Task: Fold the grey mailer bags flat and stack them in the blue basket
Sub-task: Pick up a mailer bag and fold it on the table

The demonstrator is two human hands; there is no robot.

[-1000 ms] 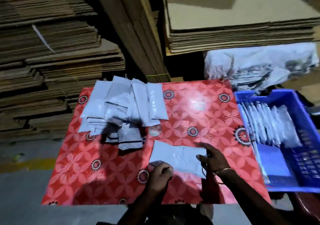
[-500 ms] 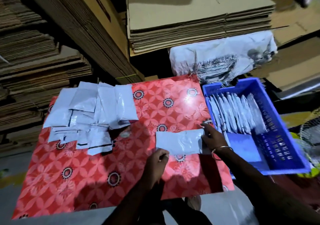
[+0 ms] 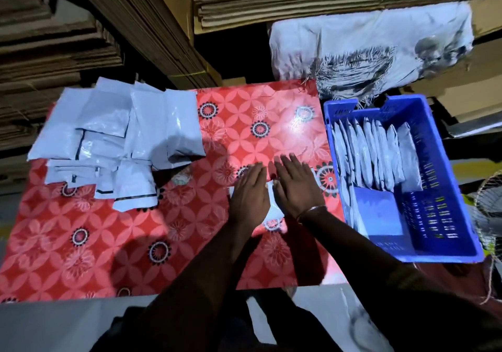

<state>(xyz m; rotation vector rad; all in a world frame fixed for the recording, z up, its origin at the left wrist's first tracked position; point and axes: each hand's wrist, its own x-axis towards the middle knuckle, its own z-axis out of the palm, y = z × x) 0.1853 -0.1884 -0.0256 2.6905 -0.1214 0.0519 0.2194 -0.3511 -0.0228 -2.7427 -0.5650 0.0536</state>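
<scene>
Left hand, right hand flat, pressing folded mailer bag on bench; no grip. Risk: slick fold springs open on release.

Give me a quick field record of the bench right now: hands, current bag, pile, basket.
left hand: flat, pressing the current bag
right hand: flat, pressing the same bag; bangle on wrist
current bag: mostly hidden under both hands, on the red tablecloth
unfolded pile: loose heap at far left of the table
blue basket: right of the table, folded bags standing on edge in a row
</scene>
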